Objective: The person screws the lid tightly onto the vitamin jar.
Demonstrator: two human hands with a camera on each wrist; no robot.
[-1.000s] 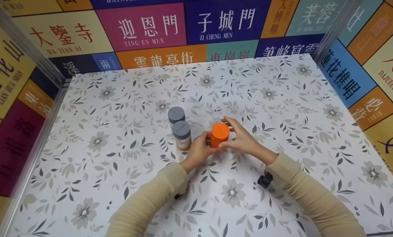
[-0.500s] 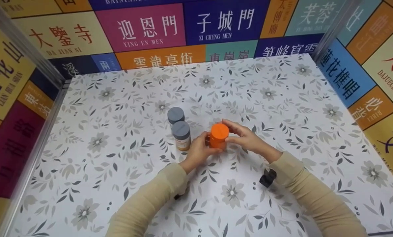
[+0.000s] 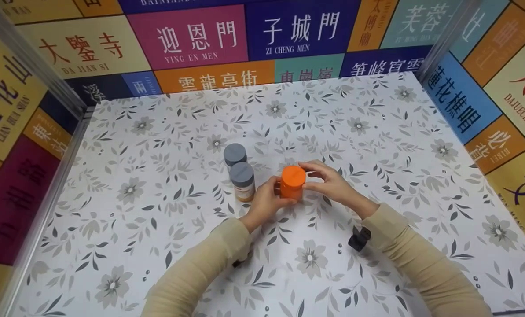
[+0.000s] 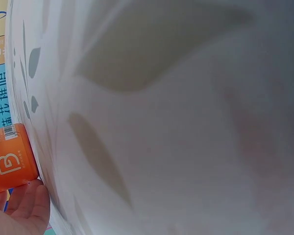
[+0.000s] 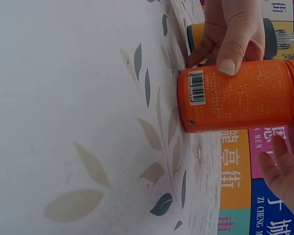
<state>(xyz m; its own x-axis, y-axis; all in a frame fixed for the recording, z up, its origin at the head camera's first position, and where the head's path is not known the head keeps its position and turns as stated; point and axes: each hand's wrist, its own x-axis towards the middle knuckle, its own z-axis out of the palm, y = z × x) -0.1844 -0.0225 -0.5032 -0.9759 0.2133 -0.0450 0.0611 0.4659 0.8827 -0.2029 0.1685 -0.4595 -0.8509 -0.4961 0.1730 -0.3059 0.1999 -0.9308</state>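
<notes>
An orange plastic bottle (image 3: 291,187) with an orange cap stands upright on the patterned tabletop in the head view. Around its lower left side my left hand (image 3: 266,202) holds it, the thumb lying on the printed side in the right wrist view. A barcode and a pale logo show on the orange bottle (image 4: 12,164) in the left wrist view. My right hand (image 3: 332,187) is at the right of the cap, fingers spread and gently bent, thumb at the cap's edge. Whether the thumb presses the cap is too small to tell.
Just left of my left hand stand two grey-capped bottles, a nearer one (image 3: 243,182) and one behind it (image 3: 235,154). The floral tabletop (image 3: 178,127) ends at upright panels (image 3: 187,35) with printed lettering at the back and both sides.
My right hand has loosened from around the cap and drawn back slightly to the right and toward me. The left hand and all the bottles stay in place.
</notes>
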